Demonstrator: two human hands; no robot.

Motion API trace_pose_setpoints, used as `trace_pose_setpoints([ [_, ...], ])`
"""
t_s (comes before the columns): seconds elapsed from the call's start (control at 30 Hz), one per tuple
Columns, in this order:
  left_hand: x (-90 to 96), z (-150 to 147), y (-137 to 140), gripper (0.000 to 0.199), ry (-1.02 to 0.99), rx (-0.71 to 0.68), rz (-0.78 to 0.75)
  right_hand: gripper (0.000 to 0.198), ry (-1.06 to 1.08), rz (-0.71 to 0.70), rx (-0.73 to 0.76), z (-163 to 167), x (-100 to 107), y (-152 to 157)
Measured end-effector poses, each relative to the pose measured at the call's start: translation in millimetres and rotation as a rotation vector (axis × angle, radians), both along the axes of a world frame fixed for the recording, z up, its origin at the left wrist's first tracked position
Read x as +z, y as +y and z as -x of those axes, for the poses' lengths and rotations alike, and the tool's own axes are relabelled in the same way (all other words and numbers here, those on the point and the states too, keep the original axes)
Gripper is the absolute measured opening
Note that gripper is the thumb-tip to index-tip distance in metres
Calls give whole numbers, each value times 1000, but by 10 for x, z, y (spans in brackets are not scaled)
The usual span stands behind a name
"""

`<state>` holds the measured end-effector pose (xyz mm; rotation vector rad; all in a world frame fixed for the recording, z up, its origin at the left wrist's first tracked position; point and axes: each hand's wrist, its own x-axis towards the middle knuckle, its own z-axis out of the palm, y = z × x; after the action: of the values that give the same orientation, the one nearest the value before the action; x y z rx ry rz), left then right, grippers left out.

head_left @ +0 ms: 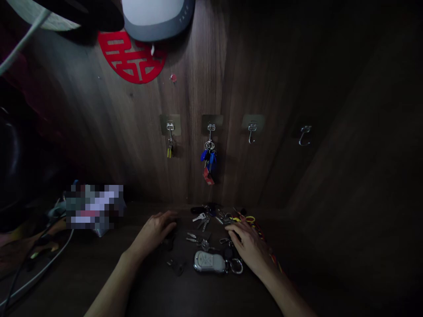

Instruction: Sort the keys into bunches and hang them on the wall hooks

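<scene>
While the right hand [249, 240] rests low over the right side of a spread of keys, its fingers are bent and partly spread; whether they have hold of anything cannot be told. Its fingertips are beside loose metal keys [226, 219], and a red-and-yellow cord [251, 219] runs past and partly behind it. The left hand [157, 229] lies to the left of the spread, loosely open, thumb apart from the fingers, with no visible grip on anything.

Between the hands, a silver key [198, 217] and a bunch of keys [200, 241] lie on the dark worktop [158, 295]. Nearer the viewer is a pale key fob [209, 262] with a metal ring [236, 266] at its right end; a small dark key [179, 267] lies to its left.

Beyond, four hooks line the wood-grain panel [132, 145]. A yellow-marked key set [169, 152] hangs from the leftmost, and a bunch with blue fobs [212, 159] and a red tag [208, 176] from the next. Higher up are a red cutout ornament [134, 66] and a cap [157, 20].
</scene>
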<state>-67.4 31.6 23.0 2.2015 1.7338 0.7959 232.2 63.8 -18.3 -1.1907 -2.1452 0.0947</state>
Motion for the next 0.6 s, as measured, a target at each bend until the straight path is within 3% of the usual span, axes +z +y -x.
trace_pose_setpoints([
  [0.13,111,-6,-58,24,5,-23,63,20,-16,31,-15,1,-3,-7],
  [0.33,165,-142,-160,28,-114,-380,354,20,-8,51,-29,13,4,-24],
  [0.6,114,-218,-160,8,-108,-458,420,20,-26,44,-27,16,13,-20],
])
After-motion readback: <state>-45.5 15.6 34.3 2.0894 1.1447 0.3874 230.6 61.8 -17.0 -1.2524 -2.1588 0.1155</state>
